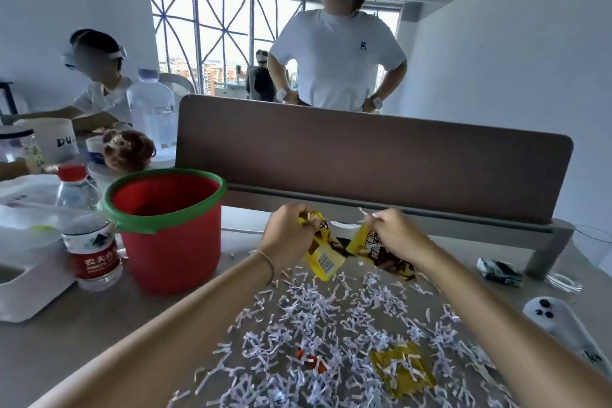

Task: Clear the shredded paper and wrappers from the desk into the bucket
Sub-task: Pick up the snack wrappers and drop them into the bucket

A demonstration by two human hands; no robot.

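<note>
- The desk point(99, 334) ran across the view, with a brown divider point(364, 156) standing along its far edge.
- Two people in white shirts and headsets were beyond it, one standing behind the divider point(337, 56), one seated at far left point(99, 89).
- Shredded paper point(331, 334) lay scattered over the near desk, between the two forearms.
- The red bucket point(172, 235), green-rimmed, stood upright on the desk left of the hands, its inside showing bare.
- A large clear jug point(152, 116) stood behind the bucket.
- The left hand point(291, 235) was curled round the top of a yellow wrapper point(323, 258), held above the far edge of the shreds.
- The right hand point(397, 235) pinched a second yellow-and-brown wrapper point(377, 252), just beside the first.
- A third yellow wrapper point(402, 371) lay flat among the shreds, near the right forearm.
- A water bottle point(91, 252) with a red label stood just left of the bucket.
- A white controller point(556, 318) lay at the right edge.
- A small dark carton point(500, 272) lay near the divider's foot.
- A small orange scrap point(311, 359) sat among the shreds.
</note>
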